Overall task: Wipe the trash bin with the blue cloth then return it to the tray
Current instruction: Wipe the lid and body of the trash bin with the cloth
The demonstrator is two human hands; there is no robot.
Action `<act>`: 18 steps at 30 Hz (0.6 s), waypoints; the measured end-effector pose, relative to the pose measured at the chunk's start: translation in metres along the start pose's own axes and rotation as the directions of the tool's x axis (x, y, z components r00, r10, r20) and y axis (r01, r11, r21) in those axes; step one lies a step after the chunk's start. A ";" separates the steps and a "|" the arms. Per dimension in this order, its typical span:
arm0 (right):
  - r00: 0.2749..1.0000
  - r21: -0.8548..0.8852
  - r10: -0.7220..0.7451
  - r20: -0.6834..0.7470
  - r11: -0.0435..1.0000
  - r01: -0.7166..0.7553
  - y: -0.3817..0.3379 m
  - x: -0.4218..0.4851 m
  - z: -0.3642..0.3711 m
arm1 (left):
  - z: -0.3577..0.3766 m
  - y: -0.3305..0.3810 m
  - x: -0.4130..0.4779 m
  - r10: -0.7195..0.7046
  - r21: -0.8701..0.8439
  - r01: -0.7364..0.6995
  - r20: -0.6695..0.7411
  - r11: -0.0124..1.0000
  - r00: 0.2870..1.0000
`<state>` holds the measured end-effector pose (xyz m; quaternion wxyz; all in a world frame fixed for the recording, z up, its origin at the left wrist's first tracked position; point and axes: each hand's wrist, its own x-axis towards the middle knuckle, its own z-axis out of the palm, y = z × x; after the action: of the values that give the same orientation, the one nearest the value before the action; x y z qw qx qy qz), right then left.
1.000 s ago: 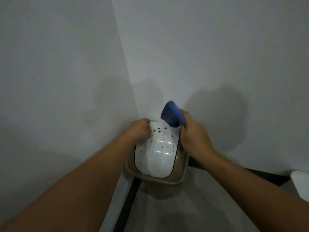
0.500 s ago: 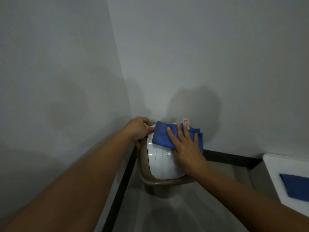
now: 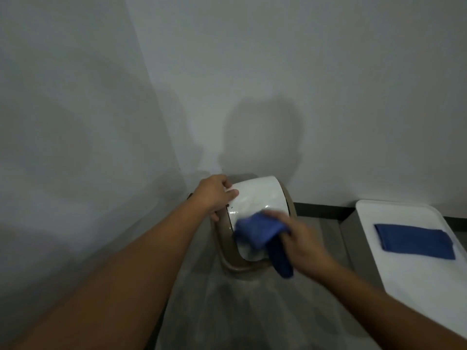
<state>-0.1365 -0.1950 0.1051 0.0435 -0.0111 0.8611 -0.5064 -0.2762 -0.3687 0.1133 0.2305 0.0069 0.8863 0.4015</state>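
A small trash bin [image 3: 257,195] with a white lid and brown rim stands on the floor in the corner of two walls. My left hand [image 3: 214,194] grips the bin's far left edge. My right hand [image 3: 300,238] holds a bunched blue cloth [image 3: 262,232] against the near part of the lid; one end of the cloth hangs down over the rim. The hand and cloth are motion-blurred. A white tray [image 3: 394,210] lies to the right.
A second blue cloth [image 3: 414,242] lies folded flat on the tray. Grey walls meet just behind the bin, with a dark baseboard [image 3: 321,209] along the right wall. Grey floor [image 3: 227,311] runs toward me below the bin.
My right hand has dragged the cloth from the far end of the lid to its near end, bunching it. The view has shifted, showing more of the tray. My left hand keeps its grip.
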 end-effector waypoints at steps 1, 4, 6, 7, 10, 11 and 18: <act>0.986 0.025 0.019 -0.168 1.000 -0.015 -0.004 0.008 -0.014 | 0.005 0.003 -0.001 0.000 -0.009 0.000 0.012 1.000 1.000; 0.878 -0.072 -0.013 -0.478 0.997 -0.024 -0.009 0.040 -0.040 | 0.017 0.009 0.000 0.002 -0.026 -0.001 0.050 1.000 0.999; 0.924 -0.174 -0.033 -0.382 0.984 -0.036 -0.012 0.053 -0.033 | 0.024 0.012 0.004 -0.003 -0.052 0.006 0.069 0.999 0.998; 0.956 -0.296 -0.039 -0.290 0.954 -0.050 -0.007 0.057 -0.022 | 0.027 0.013 0.007 -0.010 -0.068 0.016 0.077 0.998 0.997; 0.994 -0.578 -0.015 -0.108 0.815 -0.050 0.013 0.047 0.017 | 0.032 0.014 0.012 -0.045 -0.105 0.054 0.083 0.993 0.996; 0.996 -0.595 -0.024 -0.082 0.803 -0.029 0.019 0.039 0.026 | 0.032 0.015 0.012 -0.046 -0.122 0.056 0.079 0.991 0.996; 0.981 -0.622 -0.166 0.104 0.759 0.194 0.046 -0.032 0.047 | 0.027 0.015 0.008 -0.034 -0.129 0.044 0.079 0.991 0.996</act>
<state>-0.0996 -0.2121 0.0443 0.0070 -0.1185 0.9743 -0.1913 -0.2752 -0.3382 0.1052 0.2723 -0.0100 0.8485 0.4537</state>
